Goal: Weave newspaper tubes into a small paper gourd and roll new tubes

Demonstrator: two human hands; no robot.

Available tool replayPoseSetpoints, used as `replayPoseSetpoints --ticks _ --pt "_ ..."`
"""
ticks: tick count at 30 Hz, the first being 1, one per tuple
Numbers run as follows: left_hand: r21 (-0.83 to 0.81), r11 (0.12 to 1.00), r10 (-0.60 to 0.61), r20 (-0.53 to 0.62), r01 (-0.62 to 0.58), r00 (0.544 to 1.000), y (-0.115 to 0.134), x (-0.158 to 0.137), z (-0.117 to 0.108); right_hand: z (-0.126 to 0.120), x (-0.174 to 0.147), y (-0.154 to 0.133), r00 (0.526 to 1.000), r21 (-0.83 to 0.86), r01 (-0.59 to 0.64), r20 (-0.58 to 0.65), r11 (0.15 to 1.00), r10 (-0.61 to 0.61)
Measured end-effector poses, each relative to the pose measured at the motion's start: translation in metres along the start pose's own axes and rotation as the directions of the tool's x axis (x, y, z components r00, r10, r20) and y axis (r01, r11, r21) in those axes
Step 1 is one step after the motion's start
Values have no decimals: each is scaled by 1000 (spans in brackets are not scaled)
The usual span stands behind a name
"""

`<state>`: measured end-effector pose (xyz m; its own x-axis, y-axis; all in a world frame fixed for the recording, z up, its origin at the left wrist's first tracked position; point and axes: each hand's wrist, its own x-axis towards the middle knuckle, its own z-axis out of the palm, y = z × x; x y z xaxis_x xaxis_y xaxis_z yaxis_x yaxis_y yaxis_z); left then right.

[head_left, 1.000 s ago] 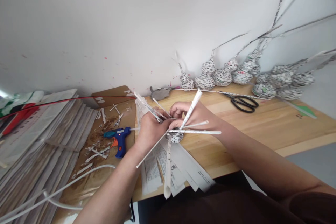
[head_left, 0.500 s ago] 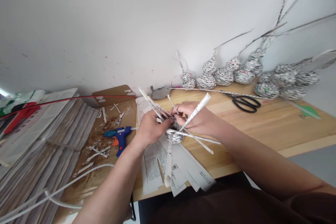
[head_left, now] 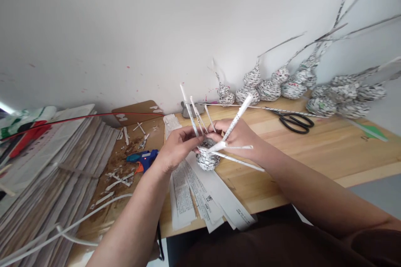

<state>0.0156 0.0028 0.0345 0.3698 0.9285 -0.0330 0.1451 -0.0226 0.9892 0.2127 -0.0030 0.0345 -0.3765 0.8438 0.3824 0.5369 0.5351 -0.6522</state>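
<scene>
A small round woven newspaper basket [head_left: 207,161] sits on paper strips at the middle of the table, with several rolled paper sticks [head_left: 237,117] standing or jutting out from its rim. My left hand [head_left: 179,145] is closed around the basket's left rim, its fingers at the base of an upright paper stick [head_left: 189,109]. On the far right side of the rim, my right hand [head_left: 235,133] is closed too, its fingertips pinching among the stick bases. Both hands partly cover the basket's far edge, so the exact grip there is hidden.
Flat newspaper strips [head_left: 183,202] lie beneath the basket. A blue glue gun [head_left: 144,159] and paper scraps lie left, beside a tall newspaper stack [head_left: 62,175]. Black scissors [head_left: 296,122] rest right. Several woven paper gourds [head_left: 251,87] line the wall.
The thick stick that pointed toward me has swung up and right, now lying across the basket rim. The sticks by my left hand stand more upright. Both hands stay at the basket.
</scene>
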Motion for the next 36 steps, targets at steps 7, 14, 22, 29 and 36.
replayPoseSetpoints --ticks 7,14,22,29,36 --pt "314 947 147 -223 -72 964 -10 2 8 2 2 1 995 -174 94 -10 980 -97" --pt "481 874 204 -229 -72 952 -8 0 9 4 2 -1 995 -121 104 14 987 -103" --pt "369 923 212 -249 -110 945 -13 1 16 5 0 -1 993 98 115 22 988 -118" --pt "213 971 171 -284 -111 944 -13 3 18 4 4 11 989 146 -63 -120 987 81" --pt "219 972 175 -449 -82 876 -20 13 5 -10 8 5 985 258 -122 -85 959 148"
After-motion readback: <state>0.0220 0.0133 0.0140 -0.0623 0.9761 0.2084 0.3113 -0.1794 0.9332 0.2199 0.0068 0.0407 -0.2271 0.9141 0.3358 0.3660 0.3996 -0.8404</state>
